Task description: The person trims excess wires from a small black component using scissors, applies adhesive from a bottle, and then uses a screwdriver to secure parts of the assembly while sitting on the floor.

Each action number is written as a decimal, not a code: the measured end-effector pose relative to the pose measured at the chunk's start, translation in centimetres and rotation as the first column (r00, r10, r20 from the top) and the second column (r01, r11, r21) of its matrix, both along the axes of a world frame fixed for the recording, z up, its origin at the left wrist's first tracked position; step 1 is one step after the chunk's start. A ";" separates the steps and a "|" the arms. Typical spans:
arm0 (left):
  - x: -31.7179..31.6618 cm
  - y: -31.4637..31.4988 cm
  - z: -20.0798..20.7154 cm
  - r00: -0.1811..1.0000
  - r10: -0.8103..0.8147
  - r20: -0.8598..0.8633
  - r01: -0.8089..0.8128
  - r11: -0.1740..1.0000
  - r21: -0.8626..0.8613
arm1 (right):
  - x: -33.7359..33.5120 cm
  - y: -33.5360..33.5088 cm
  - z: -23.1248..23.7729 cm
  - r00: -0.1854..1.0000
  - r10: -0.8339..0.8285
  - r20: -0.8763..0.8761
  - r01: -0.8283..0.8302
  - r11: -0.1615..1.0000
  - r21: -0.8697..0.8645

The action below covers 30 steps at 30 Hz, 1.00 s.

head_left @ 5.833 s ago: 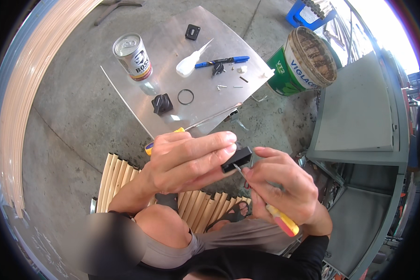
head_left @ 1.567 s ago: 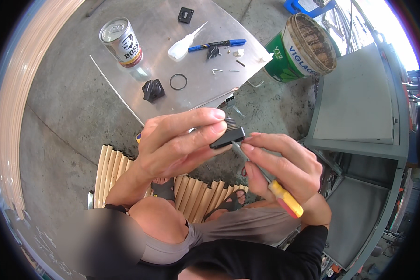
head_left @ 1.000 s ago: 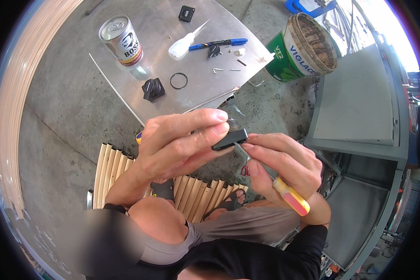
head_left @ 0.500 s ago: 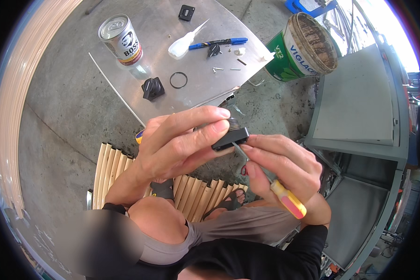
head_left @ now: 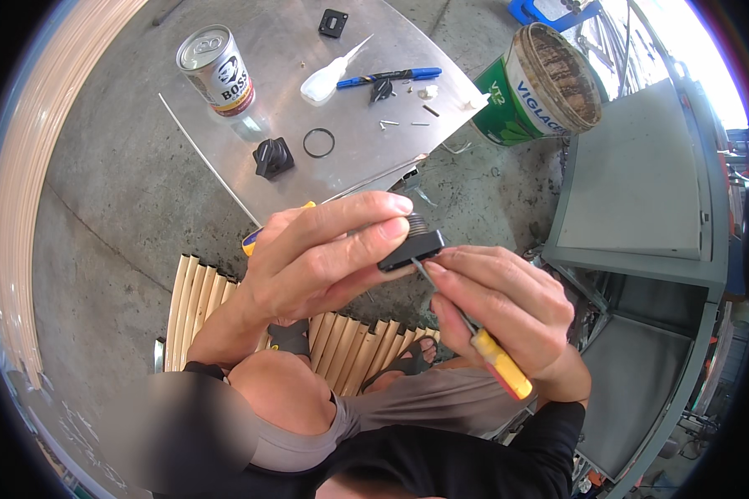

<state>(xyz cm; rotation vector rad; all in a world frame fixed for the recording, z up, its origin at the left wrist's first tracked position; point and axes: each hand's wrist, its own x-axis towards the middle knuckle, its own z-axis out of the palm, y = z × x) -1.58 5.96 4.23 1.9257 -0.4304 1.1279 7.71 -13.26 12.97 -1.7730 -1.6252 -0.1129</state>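
Note:
My left hand [head_left: 320,254] is closed around a small black part [head_left: 414,252] with a square base and a ribbed round neck. Its thumb and fingertips pinch the neck. In my right hand [head_left: 508,303] is a screwdriver [head_left: 502,363] with a yellow and red handle, gripped along its shaft. The screwdriver's tip meets the underside of the black base; the exact contact spot is too small to make out. Behind my left hand, a blue and yellow object [head_left: 250,241] is mostly hidden.
A metal-topped table [head_left: 225,166] bears a drink can [head_left: 216,71], a black rotary knob [head_left: 273,158], a black ring [head_left: 318,143], a white nozzle bottle [head_left: 323,81], a blue marker [head_left: 391,76], a square plate [head_left: 333,22] and small screws. Right stand a bucket [head_left: 508,96] and grey cabinet [head_left: 632,183].
The screwdriver's handle has swung left and slightly down, and my right fingers have shifted along with it. My left hand and the black part have barely moved.

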 end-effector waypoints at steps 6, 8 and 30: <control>0.1 -0.1 0.1 1.000 0.000 0.010 0.000 1.000 -0.010 | 0.3 0.0 -0.1 0.996 0.045 0.076 -0.047 0.999 0.027; 0.1 -0.1 0.0 1.000 0.000 0.011 0.000 1.000 -0.012 | 0.4 0.0 -0.1 0.995 0.054 0.079 -0.056 0.998 0.028; 0.7 -0.4 -0.9 0.997 0.037 0.075 -0.034 0.999 -0.040 | 0.1 -0.2 0.3 0.997 -0.057 -0.048 0.057 0.998 -0.012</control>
